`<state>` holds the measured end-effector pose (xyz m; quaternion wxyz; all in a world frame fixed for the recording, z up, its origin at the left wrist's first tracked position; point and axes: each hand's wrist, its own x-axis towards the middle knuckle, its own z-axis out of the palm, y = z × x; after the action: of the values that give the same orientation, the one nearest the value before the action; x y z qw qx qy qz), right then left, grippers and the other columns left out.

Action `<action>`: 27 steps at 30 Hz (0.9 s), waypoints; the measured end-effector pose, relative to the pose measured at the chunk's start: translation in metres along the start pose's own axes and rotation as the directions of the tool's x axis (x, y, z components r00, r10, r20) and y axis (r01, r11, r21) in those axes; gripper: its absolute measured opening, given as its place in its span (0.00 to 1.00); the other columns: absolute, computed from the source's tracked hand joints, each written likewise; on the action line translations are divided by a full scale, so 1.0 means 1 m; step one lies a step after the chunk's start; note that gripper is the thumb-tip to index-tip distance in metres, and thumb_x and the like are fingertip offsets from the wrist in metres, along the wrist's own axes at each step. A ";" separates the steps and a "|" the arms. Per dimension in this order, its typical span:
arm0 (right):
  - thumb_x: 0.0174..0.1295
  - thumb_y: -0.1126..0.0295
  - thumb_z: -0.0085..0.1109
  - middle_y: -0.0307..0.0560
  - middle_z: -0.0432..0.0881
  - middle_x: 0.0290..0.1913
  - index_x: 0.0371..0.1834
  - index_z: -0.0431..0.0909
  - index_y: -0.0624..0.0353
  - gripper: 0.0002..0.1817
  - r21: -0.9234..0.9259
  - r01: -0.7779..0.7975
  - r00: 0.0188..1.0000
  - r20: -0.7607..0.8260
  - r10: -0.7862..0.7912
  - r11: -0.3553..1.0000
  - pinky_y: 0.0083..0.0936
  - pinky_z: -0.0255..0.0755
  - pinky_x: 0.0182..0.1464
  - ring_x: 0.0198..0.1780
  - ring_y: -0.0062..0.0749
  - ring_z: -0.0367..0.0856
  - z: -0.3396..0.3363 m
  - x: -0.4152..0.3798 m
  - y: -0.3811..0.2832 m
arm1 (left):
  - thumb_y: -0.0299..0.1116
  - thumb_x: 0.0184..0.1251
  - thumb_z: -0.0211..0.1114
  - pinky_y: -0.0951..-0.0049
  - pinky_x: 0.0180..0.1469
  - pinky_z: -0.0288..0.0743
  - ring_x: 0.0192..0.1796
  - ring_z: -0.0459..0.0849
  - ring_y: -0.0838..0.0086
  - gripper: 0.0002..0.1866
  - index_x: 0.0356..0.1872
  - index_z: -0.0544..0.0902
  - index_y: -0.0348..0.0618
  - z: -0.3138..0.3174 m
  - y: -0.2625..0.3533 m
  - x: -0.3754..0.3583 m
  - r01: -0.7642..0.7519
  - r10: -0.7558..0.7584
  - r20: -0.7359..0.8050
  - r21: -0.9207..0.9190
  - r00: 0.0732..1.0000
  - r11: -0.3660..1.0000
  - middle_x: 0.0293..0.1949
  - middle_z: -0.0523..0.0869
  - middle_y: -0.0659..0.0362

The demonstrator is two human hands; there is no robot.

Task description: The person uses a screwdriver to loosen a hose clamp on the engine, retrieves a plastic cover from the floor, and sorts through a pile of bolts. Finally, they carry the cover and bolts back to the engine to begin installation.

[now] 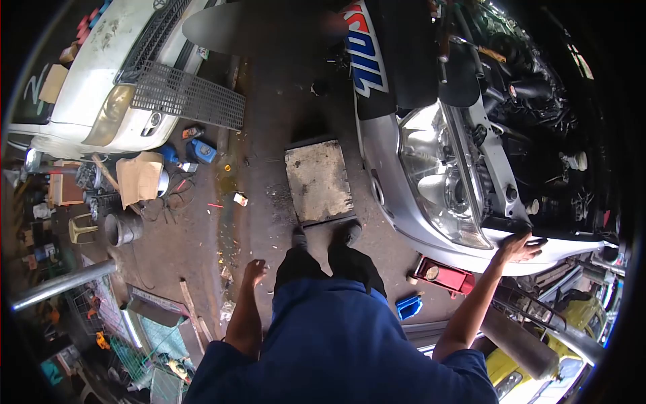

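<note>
My right hand (521, 247) rests with fingers spread on the front edge of a silver car (431, 232), just below its open engine bay. Close by, the car's large headlight (444, 178) faces up toward me. My left hand (256, 271) hangs free over the floor at my side, its fingers loosely bent and nothing visible in them. In front of my shoes lies a worn, stained board (319, 180) with dark edges. A red floor jack (442, 275) sits on the ground beneath the car's front, left of my right forearm.
A white vehicle (87, 101) with a loose grille panel (188, 94) stands at upper left. Blue bottles (200, 151), cardboard (140, 176) and a metal bucket (124, 229) lie about. A blue object (409, 307) is near the jack; a grey cylinder (521, 343) sits lower right.
</note>
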<state>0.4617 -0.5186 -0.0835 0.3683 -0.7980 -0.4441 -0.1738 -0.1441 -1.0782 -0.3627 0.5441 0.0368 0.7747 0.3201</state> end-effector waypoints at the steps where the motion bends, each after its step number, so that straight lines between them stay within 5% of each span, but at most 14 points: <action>1: 0.72 0.37 0.52 0.67 0.53 0.82 0.83 0.59 0.45 0.42 0.091 -0.045 0.999 -0.007 0.046 0.995 0.66 0.52 0.74 0.81 0.67 0.50 -0.007 -0.007 -0.014 | 0.34 0.76 0.62 0.75 0.22 0.71 0.25 0.79 0.76 0.08 0.46 0.80 0.40 0.012 0.012 0.001 -0.060 0.059 0.017 0.033 0.998 0.998 0.25 0.78 0.61; 2: 0.72 0.37 0.52 0.70 0.53 0.82 0.84 0.58 0.44 0.42 0.058 -0.010 1.000 -0.001 0.011 0.998 0.66 0.51 0.74 0.81 0.67 0.51 -0.003 -0.007 -0.007 | 0.38 0.76 0.63 0.74 0.27 0.76 0.28 0.83 0.75 0.12 0.49 0.81 0.39 0.027 0.050 -0.011 0.081 -0.080 0.012 -0.179 0.997 0.981 0.29 0.82 0.59; 5: 0.72 0.40 0.53 0.72 0.52 0.82 0.84 0.59 0.44 0.41 0.018 0.032 0.999 -0.026 -0.031 0.999 0.67 0.52 0.74 0.80 0.69 0.52 -0.004 -0.010 -0.004 | 0.43 0.77 0.58 0.69 0.37 0.83 0.37 0.89 0.68 0.20 0.52 0.84 0.35 0.045 0.109 -0.003 -0.177 0.193 -0.032 0.277 0.981 0.944 0.38 0.90 0.51; 6: 0.72 0.41 0.53 0.72 0.52 0.82 0.84 0.59 0.44 0.40 0.004 0.031 0.999 -0.030 -0.031 1.000 0.68 0.53 0.73 0.80 0.70 0.53 -0.004 -0.014 -0.007 | 0.41 0.78 0.58 0.70 0.39 0.83 0.38 0.89 0.68 0.19 0.55 0.83 0.35 0.043 0.119 0.013 -0.222 0.229 -0.004 0.226 0.973 0.949 0.39 0.90 0.53; 11: 0.71 0.42 0.54 0.72 0.51 0.83 0.84 0.58 0.42 0.41 0.132 -0.083 0.994 -0.059 0.092 0.988 0.65 0.53 0.75 0.81 0.70 0.53 -0.026 -0.016 -0.037 | 0.38 0.78 0.62 0.76 0.32 0.80 0.34 0.87 0.76 0.14 0.52 0.82 0.38 0.019 0.178 0.047 -0.364 0.362 0.101 -0.003 0.927 0.931 0.36 0.88 0.56; 13: 0.71 0.41 0.54 0.72 0.52 0.82 0.85 0.58 0.42 0.41 0.153 -0.101 0.991 -0.074 0.113 0.983 0.62 0.53 0.77 0.81 0.69 0.54 -0.027 -0.018 -0.044 | 0.37 0.78 0.61 0.75 0.31 0.80 0.34 0.87 0.77 0.13 0.52 0.82 0.38 0.016 0.194 0.040 -0.341 0.347 -0.019 0.140 0.938 0.929 0.37 0.88 0.56; 18: 0.70 0.56 0.65 0.74 0.61 0.78 0.82 0.60 0.55 0.40 0.187 -0.090 0.996 -0.007 0.093 0.978 0.59 0.50 0.79 0.80 0.69 0.57 -0.042 -0.013 -0.054 | 0.40 0.79 0.61 0.71 0.31 0.81 0.33 0.87 0.72 0.15 0.56 0.80 0.40 -0.015 0.181 0.035 -0.201 0.193 0.148 0.045 0.970 0.978 0.38 0.88 0.54; 20: 0.72 0.50 0.62 0.74 0.57 0.79 0.82 0.62 0.49 0.39 0.157 -0.115 0.984 -0.121 0.135 0.981 0.64 0.52 0.76 0.79 0.70 0.56 -0.043 -0.021 -0.074 | 0.42 0.79 0.61 0.68 0.31 0.81 0.32 0.87 0.70 0.17 0.58 0.79 0.42 -0.023 0.190 0.033 -0.078 0.071 0.126 0.055 0.989 0.995 0.37 0.88 0.53; 23: 0.74 0.40 0.55 0.70 0.57 0.81 0.83 0.61 0.44 0.39 0.163 0.114 0.988 -0.125 -0.094 0.980 0.65 0.55 0.75 0.79 0.69 0.57 -0.052 -0.041 -0.146 | 0.46 0.79 0.61 0.65 0.29 0.79 0.31 0.87 0.68 0.18 0.59 0.78 0.45 -0.037 0.198 0.057 0.152 -0.157 0.053 0.088 0.986 0.984 0.36 0.88 0.53; 25: 0.76 0.43 0.53 0.63 0.56 0.82 0.81 0.65 0.50 0.36 0.266 0.242 0.970 -0.042 -0.239 0.933 0.64 0.51 0.77 0.81 0.64 0.54 -0.050 -0.062 -0.206 | 0.48 0.78 0.62 0.65 0.28 0.77 0.30 0.87 0.68 0.18 0.57 0.79 0.46 -0.052 0.207 0.093 0.195 -0.203 0.121 0.079 0.972 0.978 0.35 0.87 0.53; 26: 0.76 0.45 0.53 0.63 0.55 0.83 0.81 0.64 0.50 0.35 0.258 0.268 0.961 -0.007 -0.276 0.928 0.64 0.51 0.77 0.81 0.63 0.54 -0.041 -0.076 -0.227 | 0.47 0.80 0.60 0.68 0.26 0.74 0.26 0.83 0.70 0.16 0.55 0.79 0.47 -0.050 0.219 0.105 0.229 -0.233 0.027 0.108 0.972 0.967 0.32 0.85 0.55; 27: 0.76 0.47 0.53 0.63 0.55 0.83 0.81 0.64 0.50 0.35 0.247 0.294 0.950 0.026 -0.310 0.923 0.64 0.51 0.77 0.81 0.63 0.54 -0.029 -0.088 -0.248 | 0.45 0.79 0.60 0.68 0.25 0.74 0.26 0.82 0.71 0.14 0.54 0.80 0.47 -0.059 0.230 0.127 0.245 -0.248 0.122 0.040 0.961 0.969 0.32 0.84 0.55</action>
<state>0.2079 -0.5087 -0.0101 0.4164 -0.6748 -0.5912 -0.1477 -0.3135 -0.8713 -0.3312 0.6271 -0.0330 0.7411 0.2376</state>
